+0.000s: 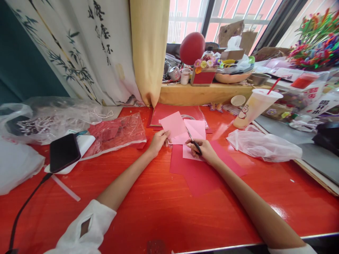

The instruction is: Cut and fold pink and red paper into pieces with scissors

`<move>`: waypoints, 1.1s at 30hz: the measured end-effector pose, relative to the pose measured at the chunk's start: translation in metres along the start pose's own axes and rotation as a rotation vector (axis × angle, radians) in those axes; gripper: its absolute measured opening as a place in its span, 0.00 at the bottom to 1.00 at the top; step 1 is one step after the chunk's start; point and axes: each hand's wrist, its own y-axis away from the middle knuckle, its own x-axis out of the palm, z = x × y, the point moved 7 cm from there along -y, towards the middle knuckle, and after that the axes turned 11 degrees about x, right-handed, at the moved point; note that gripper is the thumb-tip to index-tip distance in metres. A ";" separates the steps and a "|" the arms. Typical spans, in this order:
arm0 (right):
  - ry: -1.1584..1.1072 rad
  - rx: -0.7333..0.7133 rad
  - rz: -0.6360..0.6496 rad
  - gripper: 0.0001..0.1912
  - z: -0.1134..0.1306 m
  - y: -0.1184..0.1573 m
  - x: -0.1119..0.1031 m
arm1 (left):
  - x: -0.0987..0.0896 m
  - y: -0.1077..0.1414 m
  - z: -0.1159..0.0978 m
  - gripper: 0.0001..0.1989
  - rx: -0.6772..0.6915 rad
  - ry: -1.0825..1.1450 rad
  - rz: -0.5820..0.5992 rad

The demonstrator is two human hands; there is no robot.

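My left hand (159, 142) pinches the lower left edge of a pink paper (172, 125), held up at a slant above the table. Black-handled scissors (196, 146) are gripped in my right hand (203, 150), their blades pointing up and left beside that paper's right edge. Whether the blades touch the paper I cannot tell. Behind the scissors is another pink sheet (197, 128), and a smaller pink piece (188, 153) shows below, partly under my right hand. Larger red sheets (201, 180) lie beneath them on the table.
On the left are a phone (65, 152) with a cable, and a clear bag of red pieces (119, 134). A tilted drink cup (255, 107) with a red straw and a crumpled plastic bag (265, 144) are on the right. A red balloon (192, 48) rests on the cluttered sill.
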 end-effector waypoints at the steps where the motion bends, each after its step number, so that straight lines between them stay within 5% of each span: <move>1: -0.002 0.001 0.001 0.17 0.000 0.000 0.000 | 0.000 0.000 0.000 0.16 0.001 0.000 0.001; 33: -0.036 -0.018 -0.004 0.15 0.000 0.000 0.000 | 0.006 0.001 -0.007 0.18 0.031 -0.031 0.057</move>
